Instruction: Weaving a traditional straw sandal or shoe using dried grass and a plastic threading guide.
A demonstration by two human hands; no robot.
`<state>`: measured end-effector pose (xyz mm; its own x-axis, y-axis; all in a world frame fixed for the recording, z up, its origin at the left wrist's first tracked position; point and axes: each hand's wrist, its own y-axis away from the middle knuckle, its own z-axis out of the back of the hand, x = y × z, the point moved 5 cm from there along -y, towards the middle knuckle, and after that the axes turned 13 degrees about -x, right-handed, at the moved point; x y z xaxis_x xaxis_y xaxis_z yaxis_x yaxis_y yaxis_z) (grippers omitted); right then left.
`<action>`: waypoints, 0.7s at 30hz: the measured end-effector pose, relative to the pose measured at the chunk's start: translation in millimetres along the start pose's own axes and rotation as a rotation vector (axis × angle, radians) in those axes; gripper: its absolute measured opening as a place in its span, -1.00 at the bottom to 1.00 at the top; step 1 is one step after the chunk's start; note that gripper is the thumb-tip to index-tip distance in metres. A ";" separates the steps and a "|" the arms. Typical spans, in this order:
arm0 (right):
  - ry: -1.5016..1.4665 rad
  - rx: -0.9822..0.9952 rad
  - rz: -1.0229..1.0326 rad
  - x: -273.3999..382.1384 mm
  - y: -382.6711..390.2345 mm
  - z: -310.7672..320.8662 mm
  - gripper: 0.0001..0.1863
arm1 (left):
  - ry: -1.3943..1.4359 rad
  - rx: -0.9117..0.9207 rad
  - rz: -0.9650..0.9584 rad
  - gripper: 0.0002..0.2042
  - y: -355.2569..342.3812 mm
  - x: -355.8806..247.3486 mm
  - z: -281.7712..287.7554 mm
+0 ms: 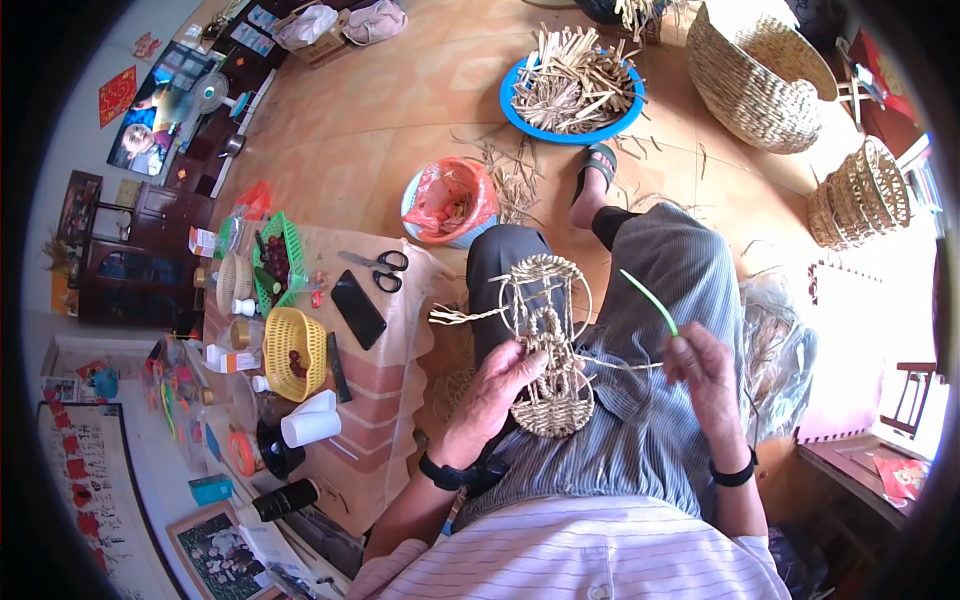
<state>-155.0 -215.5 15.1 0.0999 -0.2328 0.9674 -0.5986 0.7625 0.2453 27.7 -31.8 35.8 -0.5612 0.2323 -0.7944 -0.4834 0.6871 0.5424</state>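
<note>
My left hand (510, 385) grips a woven straw piece (552, 410) over my lap, with a small basket-like lower part and an open looped top. Loose braided straw ends (462, 315) stick out to its left. My right hand (700, 370) is closed on a slender, slightly curved light-green strip (650, 298), held upright to the right of the piece. A pale straw strand (625, 366) runs from the weave toward my right fingers. Black bands circle both wrists.
At left, a cloth-covered table (370, 420) bears scissors (388, 265), a phone (352, 300) and fruit baskets (293, 352). Ahead are a lined bucket (450, 195), a blue basin of straw (575, 135) and woven baskets (760, 110) at right. A plastic bag (775, 350) lies beside my right leg.
</note>
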 end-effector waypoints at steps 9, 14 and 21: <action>0.366 0.131 0.192 20.3 38.0 -25.7 -0.91 | -0.152 -0.090 -0.120 -0.63 -3.5 11.9 15.8; 0.509 0.014 0.417 28.4 50.5 -23.2 -0.86 | -0.203 -0.118 -0.176 -0.62 1.3 0.6 6.7; 0.567 -0.027 0.604 43.9 54.0 -29.4 -0.79 | -0.294 -0.117 -0.228 -0.62 3.7 -4.3 1.0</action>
<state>-159.6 -166.8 72.7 0.1576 0.5558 0.8162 -0.6590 0.6748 -0.3323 29.0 -29.6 40.9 -0.2219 0.2815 -0.9336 -0.6567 0.6646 0.3565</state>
